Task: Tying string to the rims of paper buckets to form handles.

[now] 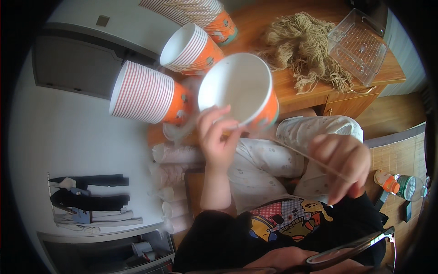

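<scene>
A large paper bucket (267, 112), white inside with an orange printed outside, is tilted with its mouth facing up toward me. My left hand (219, 139) grips its near rim, thumb and fingers bent around the edge. From beside the bucket a thin, pale cord (315, 160) stretches down to the right. It runs into my right hand (344, 164), whose fingers are curled around it, somewhat blurred. The bucket's underside, and where the cord meets it, cannot be made out.
Stacks of nested paper buckets (143, 93) stand at the left and back. A heap of tan cords (301, 45) lies on the wooden desk (248, 27), beside a clear plastic tray (358, 48). Wrapped pale rolls (178, 153) line my left side. Bottles (406, 185) stand at the right.
</scene>
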`<state>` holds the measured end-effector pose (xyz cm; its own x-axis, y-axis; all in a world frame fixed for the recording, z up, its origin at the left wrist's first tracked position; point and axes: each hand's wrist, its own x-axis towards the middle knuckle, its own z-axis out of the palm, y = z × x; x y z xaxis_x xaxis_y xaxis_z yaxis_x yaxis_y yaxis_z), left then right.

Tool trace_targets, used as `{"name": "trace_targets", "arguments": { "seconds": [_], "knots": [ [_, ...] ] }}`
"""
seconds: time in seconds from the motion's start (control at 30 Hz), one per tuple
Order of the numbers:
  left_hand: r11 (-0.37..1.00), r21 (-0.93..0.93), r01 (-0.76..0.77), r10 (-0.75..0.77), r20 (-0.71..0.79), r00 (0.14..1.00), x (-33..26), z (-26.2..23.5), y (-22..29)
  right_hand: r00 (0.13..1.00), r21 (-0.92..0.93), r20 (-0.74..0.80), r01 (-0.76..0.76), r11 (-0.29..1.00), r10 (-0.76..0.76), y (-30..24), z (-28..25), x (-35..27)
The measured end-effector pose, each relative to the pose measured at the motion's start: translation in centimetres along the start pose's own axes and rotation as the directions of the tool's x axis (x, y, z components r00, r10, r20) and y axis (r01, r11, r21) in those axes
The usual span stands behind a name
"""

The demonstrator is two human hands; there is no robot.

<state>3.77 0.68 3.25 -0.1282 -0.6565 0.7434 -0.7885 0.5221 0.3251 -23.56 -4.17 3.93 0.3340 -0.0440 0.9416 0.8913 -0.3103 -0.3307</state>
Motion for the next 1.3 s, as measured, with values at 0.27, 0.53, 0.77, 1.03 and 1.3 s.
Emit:
{"name": "trace_targets", "arguments": {
  "seconds": [0.27,0.53,0.77,1.03,1.3],
  "knots": [
    [0.874,-0.476,-0.096,0.232,0.234,0.944,-1.7,-6.9,2.0,0.645,-0.258,-0.741,-0.533,0.806,0.189,-1.4,1.3,0.1],
    [0.466,-0.882,0.075,0.502,0.333,0.798,-1.4,-7.0,-0.9,0.653,0.204,-0.278,-0.676,0.708,0.704,1.6,-0.6,-1.3],
    [0.246,-0.960,0.132,0.549,0.250,0.798,-1.1,-6.6,-1.6,0.840,0.271,0.060,-0.534,0.801,0.540,1.4,-1.0,-0.8],
    [-0.169,-0.785,0.596,-0.868,0.405,0.288,-3.0,-4.9,-2.1,0.847,0.161,-0.357,-0.360,0.919,0.394,1.2,0.4,-1.3],
    [0.740,-0.652,0.161,-0.382,-0.211,0.900,-3.7,-2.3,-2.8,0.730,-0.119,-0.493,-0.595,0.795,0.473,-0.5,2.4,0.8]
  ]
}}
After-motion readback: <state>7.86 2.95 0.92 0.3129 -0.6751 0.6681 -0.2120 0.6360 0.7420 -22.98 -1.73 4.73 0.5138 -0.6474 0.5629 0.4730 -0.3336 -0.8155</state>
